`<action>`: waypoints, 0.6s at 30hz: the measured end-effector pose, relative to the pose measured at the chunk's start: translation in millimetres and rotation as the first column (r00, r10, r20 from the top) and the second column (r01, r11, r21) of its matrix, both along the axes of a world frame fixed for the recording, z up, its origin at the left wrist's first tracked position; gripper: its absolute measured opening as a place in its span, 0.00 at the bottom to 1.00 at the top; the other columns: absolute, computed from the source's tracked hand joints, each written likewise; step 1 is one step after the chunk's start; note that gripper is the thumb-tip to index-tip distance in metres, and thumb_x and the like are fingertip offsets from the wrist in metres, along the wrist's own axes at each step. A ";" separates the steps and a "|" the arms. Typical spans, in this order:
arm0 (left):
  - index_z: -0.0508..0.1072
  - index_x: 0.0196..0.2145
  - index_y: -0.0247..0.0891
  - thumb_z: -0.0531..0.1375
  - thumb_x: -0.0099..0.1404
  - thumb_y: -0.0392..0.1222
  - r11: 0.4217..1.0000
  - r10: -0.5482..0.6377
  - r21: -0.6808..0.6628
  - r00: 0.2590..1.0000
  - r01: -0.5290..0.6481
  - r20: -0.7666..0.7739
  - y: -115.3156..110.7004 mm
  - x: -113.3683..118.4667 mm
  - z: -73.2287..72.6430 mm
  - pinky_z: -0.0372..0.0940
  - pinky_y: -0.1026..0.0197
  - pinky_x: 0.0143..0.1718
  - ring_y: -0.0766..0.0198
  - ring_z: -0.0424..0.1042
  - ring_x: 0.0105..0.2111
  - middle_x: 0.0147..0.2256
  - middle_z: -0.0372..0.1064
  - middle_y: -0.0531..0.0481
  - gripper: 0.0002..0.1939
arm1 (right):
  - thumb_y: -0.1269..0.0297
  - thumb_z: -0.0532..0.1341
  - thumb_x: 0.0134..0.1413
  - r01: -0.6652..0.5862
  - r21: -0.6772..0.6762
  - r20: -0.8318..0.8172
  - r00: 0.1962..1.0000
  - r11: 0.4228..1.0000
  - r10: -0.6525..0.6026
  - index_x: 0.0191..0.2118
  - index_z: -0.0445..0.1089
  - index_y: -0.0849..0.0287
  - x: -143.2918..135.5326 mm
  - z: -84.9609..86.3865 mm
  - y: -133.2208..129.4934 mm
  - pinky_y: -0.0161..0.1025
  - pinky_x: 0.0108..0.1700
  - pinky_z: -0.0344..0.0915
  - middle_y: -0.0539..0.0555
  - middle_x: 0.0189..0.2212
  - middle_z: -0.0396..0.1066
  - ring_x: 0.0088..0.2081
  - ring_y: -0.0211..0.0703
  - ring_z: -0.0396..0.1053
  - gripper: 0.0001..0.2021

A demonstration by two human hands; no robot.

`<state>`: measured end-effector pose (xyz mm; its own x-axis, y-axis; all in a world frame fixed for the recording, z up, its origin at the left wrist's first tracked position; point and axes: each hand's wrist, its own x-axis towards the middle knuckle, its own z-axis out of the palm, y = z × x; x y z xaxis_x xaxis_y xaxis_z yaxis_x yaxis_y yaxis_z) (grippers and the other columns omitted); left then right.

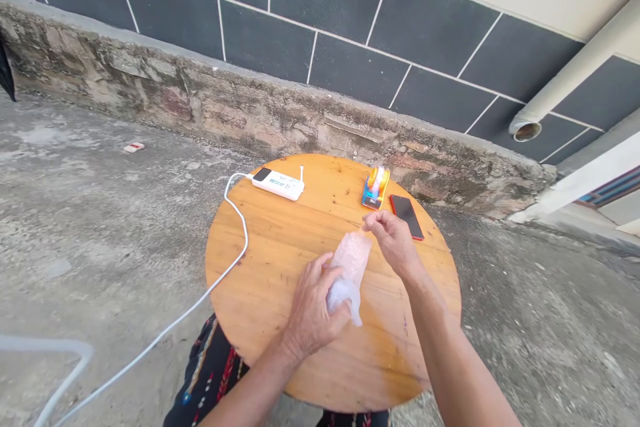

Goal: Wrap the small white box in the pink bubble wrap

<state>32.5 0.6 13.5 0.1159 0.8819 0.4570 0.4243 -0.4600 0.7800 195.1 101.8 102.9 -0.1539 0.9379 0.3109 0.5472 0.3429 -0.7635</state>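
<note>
A translucent, whitish-pink plastic wrap bundle [353,255] lies on the round wooden table [270,260], its crumpled near end bunched up. My left hand [316,307] is curled around that near end, thumb and fingers on either side. At the bundle's far right corner, my right hand [393,240] is closed in a pinch. What lies between its fingertips is too small to make out. Just beyond the right hand stands an orange and blue tape dispenser [376,188] with a roll on it. A dark-screened phone [407,217] with a red edge lies beside it.
A white device with a small dark screen [278,184] lies at the table's far left. Its white cable [245,233] runs over the table edge toward the lower left. Behind stand a stone ledge [240,113] and tiled wall, with a pipe [565,80] at right.
</note>
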 end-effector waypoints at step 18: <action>0.66 0.44 0.39 0.59 0.55 0.35 1.000 0.000 -0.016 0.999 0.001 0.049 2.6 2.2 -3.8 0.58 0.48 0.57 0.51 0.59 0.57 0.56 0.59 0.40 0.17 | 0.63 0.59 0.57 0.147 -0.210 0.029 0.989 0.967 -0.144 0.32 0.70 0.61 18.7 -38.3 64.6 0.39 0.37 0.65 0.51 0.27 0.73 0.31 0.40 0.69 0.08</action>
<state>34.6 3.2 9.7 0.0940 0.8889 0.4484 0.3854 -0.4477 0.8069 213.8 166.4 64.6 -0.0137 0.9946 0.1027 0.5900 0.0910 -0.8023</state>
